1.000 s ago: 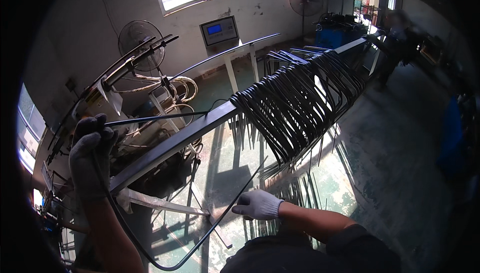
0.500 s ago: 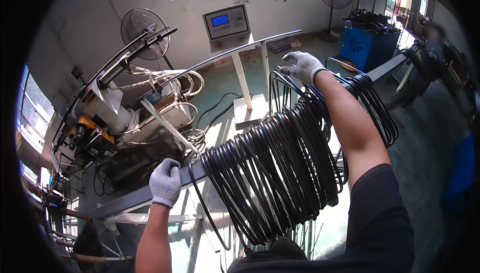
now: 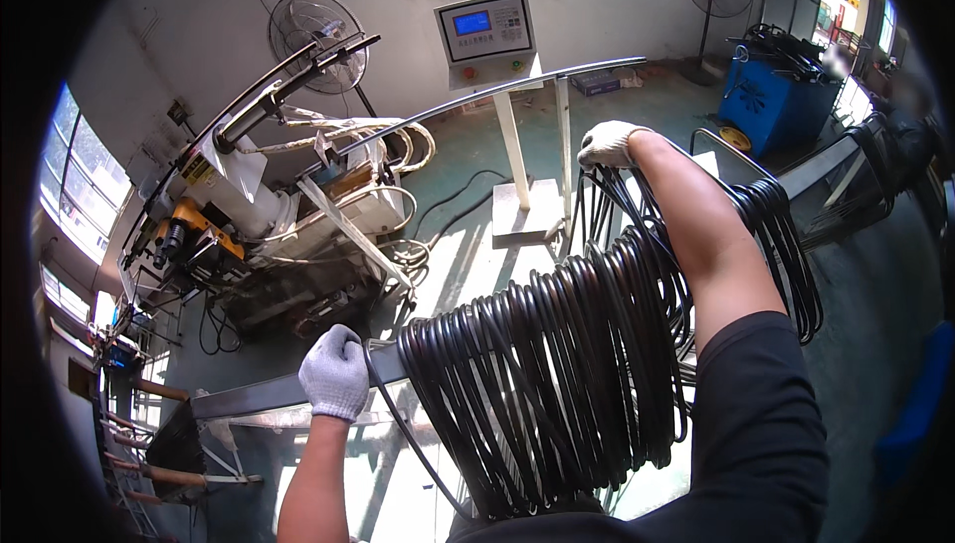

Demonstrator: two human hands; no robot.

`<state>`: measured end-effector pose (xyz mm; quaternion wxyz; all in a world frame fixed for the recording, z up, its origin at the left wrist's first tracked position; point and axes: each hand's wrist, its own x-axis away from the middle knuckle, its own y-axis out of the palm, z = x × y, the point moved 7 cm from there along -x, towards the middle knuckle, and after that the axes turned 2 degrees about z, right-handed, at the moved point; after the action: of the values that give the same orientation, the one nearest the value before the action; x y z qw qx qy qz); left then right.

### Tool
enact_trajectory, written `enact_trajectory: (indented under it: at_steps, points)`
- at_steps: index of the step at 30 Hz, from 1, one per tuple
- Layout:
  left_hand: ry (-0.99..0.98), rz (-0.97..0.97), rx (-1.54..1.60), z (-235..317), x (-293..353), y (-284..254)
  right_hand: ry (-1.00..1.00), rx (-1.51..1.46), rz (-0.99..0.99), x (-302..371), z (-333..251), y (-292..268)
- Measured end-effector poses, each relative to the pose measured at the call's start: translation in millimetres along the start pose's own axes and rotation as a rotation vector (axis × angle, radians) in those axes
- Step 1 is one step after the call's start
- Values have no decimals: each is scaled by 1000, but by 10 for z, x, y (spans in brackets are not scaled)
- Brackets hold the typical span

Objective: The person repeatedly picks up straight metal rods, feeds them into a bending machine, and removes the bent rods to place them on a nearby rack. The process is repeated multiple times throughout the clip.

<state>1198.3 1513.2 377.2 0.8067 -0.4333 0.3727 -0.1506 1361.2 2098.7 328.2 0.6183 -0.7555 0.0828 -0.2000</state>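
A long row of black bent-rod loops (image 3: 567, 374) hangs on a grey steel rail (image 3: 249, 396) that runs from lower left to upper right. My left hand (image 3: 335, 372), in a white glove, grips one black rod where it meets the rail at the near end of the row. My right hand (image 3: 609, 142), also gloved, reaches over the row and closes on the loops at its far part. My right forearm lies across the top of the loops.
A bending machine (image 3: 269, 215) with hoses and a yellow part stands at the left. A control panel (image 3: 484, 29) on a white post is behind it. Two pedestal fans (image 3: 316, 26) stand by the wall, a blue machine (image 3: 786, 95) at the far right.
My right hand rose from low down to the far part of the loop row. My left hand came down from the left onto the rail. The view tilted down toward the loops.
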Motion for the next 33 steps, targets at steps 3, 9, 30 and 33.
enact_trajectory:
  at_steps: [3, 9, 30, 33]
  points:
    - [-45, -11, -10, -145, 114, -53, 185, -108, -2, 665, -679, -202]
    - [10, -6, 56, -35, 71, 3, 326, -36, 164, 2263, -981, -125]
    - [56, 10, 103, -151, 165, -4, 924, 7, 444, 3199, 252, -487]
    - [45, 20, 106, -140, 183, -15, 942, -33, 322, 3840, 224, -423]
